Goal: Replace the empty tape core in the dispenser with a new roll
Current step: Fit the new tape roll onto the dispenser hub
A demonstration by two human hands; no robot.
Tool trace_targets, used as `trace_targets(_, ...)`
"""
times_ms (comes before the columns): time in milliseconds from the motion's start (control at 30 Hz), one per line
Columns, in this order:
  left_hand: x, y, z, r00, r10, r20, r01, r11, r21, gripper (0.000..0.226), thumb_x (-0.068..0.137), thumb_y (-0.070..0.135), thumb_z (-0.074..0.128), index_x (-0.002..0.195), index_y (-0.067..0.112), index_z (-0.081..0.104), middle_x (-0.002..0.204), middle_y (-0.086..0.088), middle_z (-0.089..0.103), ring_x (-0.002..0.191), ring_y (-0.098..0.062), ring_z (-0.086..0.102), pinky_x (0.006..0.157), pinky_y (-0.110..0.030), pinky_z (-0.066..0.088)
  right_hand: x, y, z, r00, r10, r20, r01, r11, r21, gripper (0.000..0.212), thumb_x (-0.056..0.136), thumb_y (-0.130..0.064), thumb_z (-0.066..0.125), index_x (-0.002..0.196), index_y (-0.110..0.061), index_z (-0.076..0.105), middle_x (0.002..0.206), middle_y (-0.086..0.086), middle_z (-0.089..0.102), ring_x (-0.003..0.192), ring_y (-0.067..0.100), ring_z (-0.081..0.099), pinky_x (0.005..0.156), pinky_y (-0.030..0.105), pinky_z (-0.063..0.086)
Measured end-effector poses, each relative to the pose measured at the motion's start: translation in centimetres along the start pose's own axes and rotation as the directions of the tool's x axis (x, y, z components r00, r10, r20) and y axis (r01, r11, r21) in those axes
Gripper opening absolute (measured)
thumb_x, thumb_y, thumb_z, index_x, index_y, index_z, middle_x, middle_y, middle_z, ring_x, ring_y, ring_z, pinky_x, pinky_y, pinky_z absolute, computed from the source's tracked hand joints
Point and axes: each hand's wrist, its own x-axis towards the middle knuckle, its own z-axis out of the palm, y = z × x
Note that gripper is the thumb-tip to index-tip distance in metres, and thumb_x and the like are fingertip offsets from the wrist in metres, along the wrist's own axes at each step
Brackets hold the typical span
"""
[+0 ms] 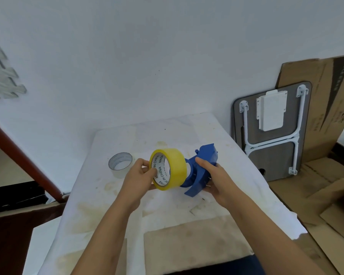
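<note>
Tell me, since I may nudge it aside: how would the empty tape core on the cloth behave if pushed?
The empty tape core is a thin-walled hollow ring, so it is probably very light and would slide easily. It stands on its flat end on the white cloth, so rolling seems unlikely unless tipped. Its thin wall may flex if squeezed.

Both my forearms reach forward, converging above the middle. My left hand (142, 174) is curled, thumb tucked inward, fingers wrapped behind what it grips. My right hand (213, 178) is cupped from below, thumb pressed on top, wrist bent slightly.
</note>
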Motion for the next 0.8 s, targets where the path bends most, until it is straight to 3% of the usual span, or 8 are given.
trace_targets(167, -0.07, -0.13, -0.01, 0.999, -0.038, -0.022, 0.038, 0.999, -0.019, 0.009, 0.097, 0.007, 0.052, 0.106, 0.006, 0.054, 0.094, -0.008, 0.071, 0.082, -0.019, 0.071, 0.063, -0.028, 0.061, -0.22, 0.03, 0.08, 0.999, -0.013, 0.041, 0.014, 1.0, -0.01, 0.033, 0.087, -0.031, 0.066, 0.117, -0.022, 0.056, 0.104, 0.002, 0.07, 0.094, 0.02, 0.067, 0.069, 0.032, 0.056)
trace_targets(400, -0.24, -0.61, 0.17, 0.999, 0.03, -0.037, -0.025, 0.992, 0.12, 0.006, 0.098, 0.009, 0.053, 0.103, 0.011, 0.052, 0.099, -0.012, 0.075, 0.084, -0.023, 0.074, 0.077, -0.041, 0.064, -0.47, 0.17, 0.19, 0.996, 0.004, 0.09, -0.002, 1.0, -0.019, 0.044, 0.087, -0.034, 0.067, 0.125, -0.017, 0.052, 0.106, 0.002, 0.069, 0.092, 0.018, 0.067, 0.071, 0.03, 0.055)
trace_targets(600, -0.38, -0.54, 0.63, 0.999, 0.014, -0.033, -0.01, 0.993, 0.116, 0.006, 0.098, 0.009, 0.053, 0.104, 0.009, 0.053, 0.099, -0.013, 0.075, 0.083, -0.022, 0.074, 0.076, -0.04, 0.064, -0.34, 0.51, -0.1, 0.998, 0.034, 0.06, -0.037, 0.998, 0.046, 0.05, 0.086, -0.037, 0.067, 0.128, -0.015, 0.053, 0.11, 0.006, 0.07, 0.097, 0.023, 0.068, 0.081, 0.039, 0.058)
trace_targets(800, -0.47, -0.1, 0.82, 0.998, 0.054, -0.044, -0.043, 0.975, 0.219, 0.007, 0.095, 0.011, 0.056, 0.101, 0.01, 0.052, 0.1, -0.01, 0.074, 0.087, -0.025, 0.074, 0.074, -0.043, 0.065, -0.52, 0.8, -0.24, 0.996, 0.053, 0.064, -0.056, 0.997, 0.049, 0.047, 0.086, -0.035, 0.067, 0.126, -0.015, 0.054, 0.105, 0.004, 0.069, 0.091, 0.019, 0.067, 0.067, 0.031, 0.056)
